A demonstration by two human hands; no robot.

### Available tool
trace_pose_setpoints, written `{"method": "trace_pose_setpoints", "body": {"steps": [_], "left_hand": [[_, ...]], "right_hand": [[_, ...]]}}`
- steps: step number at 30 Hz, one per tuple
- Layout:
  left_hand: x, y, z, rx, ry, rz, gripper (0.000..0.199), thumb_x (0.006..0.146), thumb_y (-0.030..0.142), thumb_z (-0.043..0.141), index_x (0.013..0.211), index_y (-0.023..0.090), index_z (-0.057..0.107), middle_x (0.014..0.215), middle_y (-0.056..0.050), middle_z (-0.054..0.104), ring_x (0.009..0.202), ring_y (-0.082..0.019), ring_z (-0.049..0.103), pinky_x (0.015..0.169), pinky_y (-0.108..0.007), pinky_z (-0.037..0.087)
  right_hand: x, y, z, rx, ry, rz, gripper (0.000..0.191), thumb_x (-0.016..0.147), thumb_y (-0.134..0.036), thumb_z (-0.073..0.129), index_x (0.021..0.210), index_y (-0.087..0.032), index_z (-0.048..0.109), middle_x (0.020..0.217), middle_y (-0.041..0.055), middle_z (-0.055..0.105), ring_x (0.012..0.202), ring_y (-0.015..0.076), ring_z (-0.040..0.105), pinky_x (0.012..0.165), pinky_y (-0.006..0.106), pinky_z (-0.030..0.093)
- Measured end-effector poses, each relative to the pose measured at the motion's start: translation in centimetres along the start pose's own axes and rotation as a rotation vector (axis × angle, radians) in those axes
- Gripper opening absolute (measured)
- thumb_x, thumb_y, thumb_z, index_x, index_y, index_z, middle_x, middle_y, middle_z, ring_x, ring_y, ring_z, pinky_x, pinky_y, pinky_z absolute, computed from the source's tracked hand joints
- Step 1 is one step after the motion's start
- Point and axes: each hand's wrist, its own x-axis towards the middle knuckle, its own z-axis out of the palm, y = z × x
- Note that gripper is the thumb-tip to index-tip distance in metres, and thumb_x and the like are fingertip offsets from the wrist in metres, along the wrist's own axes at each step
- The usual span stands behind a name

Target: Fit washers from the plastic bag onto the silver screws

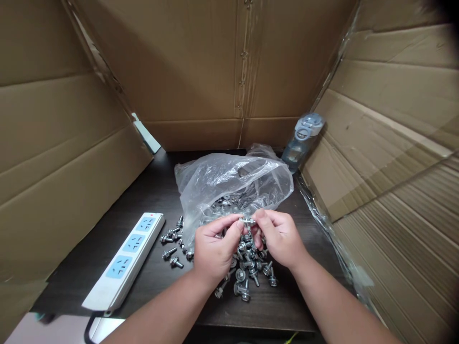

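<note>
My left hand and my right hand meet above the dark table, both pinching one small metal bolt between fingertips. Just below them lies a pile of several bolts with washers. More loose bolts are scattered to the left of my left hand. Behind the hands sits a crumpled clear plastic bag with more metal parts inside.
A white power strip with blue sockets lies at the left front, its black cable running off the edge. A clear bottle with a grey lid stands at the back right. Cardboard sheets wall in the table on the left, back and right.
</note>
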Motion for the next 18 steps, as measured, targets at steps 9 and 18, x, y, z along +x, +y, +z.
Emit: {"method": "trace_pose_setpoints", "body": {"steps": [9, 18], "left_hand": [[0.1, -0.2, -0.2, -0.037, -0.012, -0.031, 0.029, 0.075, 0.035, 0.072, 0.093, 0.012, 0.074, 0.064, -0.005, 0.065, 0.043, -0.004, 0.042, 0.040, -0.018, 0.034], [0.1, -0.3, -0.1, -0.080, 0.003, -0.069, 0.030, 0.075, 0.037, 0.072, 0.093, 0.013, 0.073, 0.062, -0.003, 0.063, 0.041, -0.003, 0.039, 0.040, -0.017, 0.031]], "right_hand": [[-0.2, -1.1, 0.2, 0.121, -0.024, -0.113, 0.010, 0.082, -0.022, 0.068, 0.081, -0.012, 0.065, 0.078, 0.0036, 0.060, 0.054, 0.0091, 0.060, 0.051, 0.022, 0.051], [-0.2, -0.4, -0.2, 0.181, -0.014, -0.047, 0.024, 0.082, -0.030, 0.068, 0.100, -0.015, 0.061, 0.078, 0.0025, 0.061, 0.056, 0.0100, 0.060, 0.051, 0.023, 0.052]]}}
